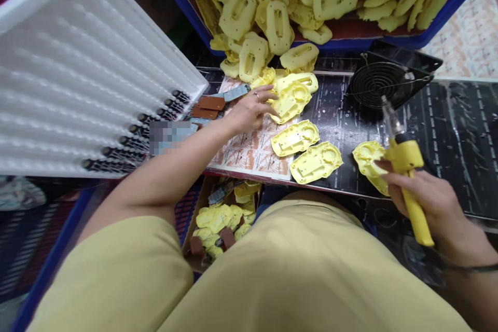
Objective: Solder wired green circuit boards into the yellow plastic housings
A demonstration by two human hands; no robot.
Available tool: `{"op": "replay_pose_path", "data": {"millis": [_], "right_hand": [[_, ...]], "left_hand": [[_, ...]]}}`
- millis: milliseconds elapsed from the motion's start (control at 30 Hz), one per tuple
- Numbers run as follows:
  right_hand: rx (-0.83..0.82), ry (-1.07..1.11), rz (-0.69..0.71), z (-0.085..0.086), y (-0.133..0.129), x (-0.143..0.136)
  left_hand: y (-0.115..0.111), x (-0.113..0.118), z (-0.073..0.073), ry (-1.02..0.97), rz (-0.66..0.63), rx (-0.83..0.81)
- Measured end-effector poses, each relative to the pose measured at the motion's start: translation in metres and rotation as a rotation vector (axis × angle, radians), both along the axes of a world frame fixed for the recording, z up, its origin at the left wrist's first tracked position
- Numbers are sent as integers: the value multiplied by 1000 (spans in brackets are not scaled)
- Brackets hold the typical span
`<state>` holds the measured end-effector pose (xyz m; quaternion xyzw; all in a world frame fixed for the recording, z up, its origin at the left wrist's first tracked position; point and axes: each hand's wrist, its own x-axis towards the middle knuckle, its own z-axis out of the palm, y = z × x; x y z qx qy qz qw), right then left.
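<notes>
- Two bare hands show in the head view: the left hand (pixel 251 109) reaches over the bench, fingers spread apart at the left edge of a yellow shell (pixel 293 101); whether they touch it, I cannot tell.
- The right hand (pixel 424 194) is closed around a yellow soldering iron (pixel 406 158), its metal tip pointing up toward a black fan (pixel 375 85).
- A half-covered shell (pixel 368 161) lies behind that hand.
- Two more shells (pixel 298 138) lie between the hands, near the bench's front edge.

The right hand (pixel 430 197) grips a yellow soldering iron (pixel 417 212); the left hand's (pixel 251 109) spread fingers overlap a yellow shell (pixel 293 102).
</notes>
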<state>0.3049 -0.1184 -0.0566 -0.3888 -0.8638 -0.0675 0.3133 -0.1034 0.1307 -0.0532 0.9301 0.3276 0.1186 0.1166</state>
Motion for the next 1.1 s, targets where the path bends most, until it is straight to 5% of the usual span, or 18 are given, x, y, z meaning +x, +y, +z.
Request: {"op": "replay_pose_path", "data": {"millis": [133,233,333,533,767,900,1100], "right_hand": [[-99,-52,18,-1,18,27],[-146,-85,26,-2,17,32],[-177,-100,17,2,6,27],[-139,-115,-23,10,-5,5],[93,-44,-151,-13,11,-51],[51,26,-105,-18,14,-43],[-110,-1,23,-29,16,-8]], "left_hand": [[-60,20,3,21,111,80],[-116,48,-8,111,-26,-9],[-140,70,-20,175,-74,-66],[-105,91,-15,214,45,-84],[-97,98,-5,184,13,-86],[-77,71,1,41,113,-14],[22,9,26,40,596,67]]}}
